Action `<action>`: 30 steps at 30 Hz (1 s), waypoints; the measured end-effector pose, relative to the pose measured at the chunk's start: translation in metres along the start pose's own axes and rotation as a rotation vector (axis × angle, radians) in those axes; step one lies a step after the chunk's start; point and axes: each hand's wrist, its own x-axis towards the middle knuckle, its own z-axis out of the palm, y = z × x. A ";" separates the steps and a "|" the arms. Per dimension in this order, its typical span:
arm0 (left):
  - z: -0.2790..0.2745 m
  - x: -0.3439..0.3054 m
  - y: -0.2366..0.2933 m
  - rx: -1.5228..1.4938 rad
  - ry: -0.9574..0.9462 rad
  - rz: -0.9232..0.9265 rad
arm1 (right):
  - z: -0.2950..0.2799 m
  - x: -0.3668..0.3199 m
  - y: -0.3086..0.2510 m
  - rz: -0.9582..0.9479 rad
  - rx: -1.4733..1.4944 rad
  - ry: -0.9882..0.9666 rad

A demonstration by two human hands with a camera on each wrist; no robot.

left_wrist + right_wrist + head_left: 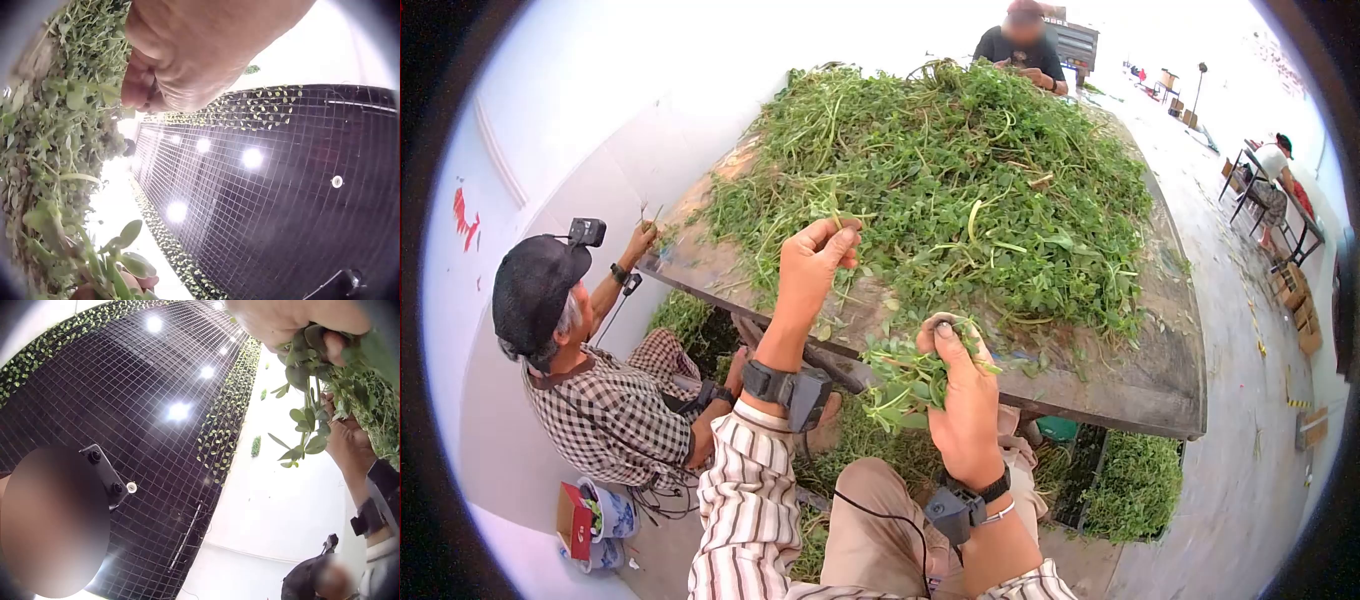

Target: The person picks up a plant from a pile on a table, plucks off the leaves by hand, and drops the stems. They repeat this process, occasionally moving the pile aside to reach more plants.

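My left hand [808, 265] is raised over the near edge of the pile, pinching a small green sprig [835, 208] between thumb and fingers. Lower and to the right, my right hand [966, 405] grips a bunch of leafy green stems [900, 380], whose rounded leaves hang out on its left side. In the right wrist view the same leaves [304, 425] stick out below the curled fingers. A large heap of similar leafy greens [960, 170] spreads over the wooden table [1120, 385] in front of both hands.
A person in a checked shirt [615, 415] sits at the left, one hand at the table corner. Another person [1022, 50] works at the far end. Crates of greens [1135, 485] stand under the table; a white-and-blue bucket [615, 512] is at lower left.
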 end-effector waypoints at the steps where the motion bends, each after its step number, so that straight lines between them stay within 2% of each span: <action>1: 0.000 -0.001 -0.001 -0.017 -0.004 -0.001 | 0.000 0.000 0.000 0.015 0.005 0.008; 8: 0.006 -0.009 0.000 -0.197 0.015 -0.072 | -0.001 -0.002 -0.005 0.019 0.046 -0.016; 11: 0.006 -0.013 0.002 -0.142 0.024 -0.172 | 0.000 -0.002 -0.006 0.009 0.002 -0.018; 14: 0.011 -0.016 0.005 -0.095 0.038 -0.195 | 0.001 -0.002 -0.005 -0.011 -0.028 -0.024; 18: 0.015 -0.019 0.006 -0.077 0.042 -0.185 | 0.000 0.001 0.000 -0.035 -0.058 -0.036; 23: 0.018 -0.024 0.006 -0.067 0.064 -0.082 | 0.002 0.001 0.000 -0.032 -0.121 -0.053; 25: 0.016 -0.027 0.008 -0.042 0.025 -0.106 | 0.002 0.001 0.000 -0.076 -0.172 -0.078; 30: 0.019 -0.032 0.012 -0.089 0.097 -0.060 | 0.003 0.002 0.002 -0.070 -0.205 -0.081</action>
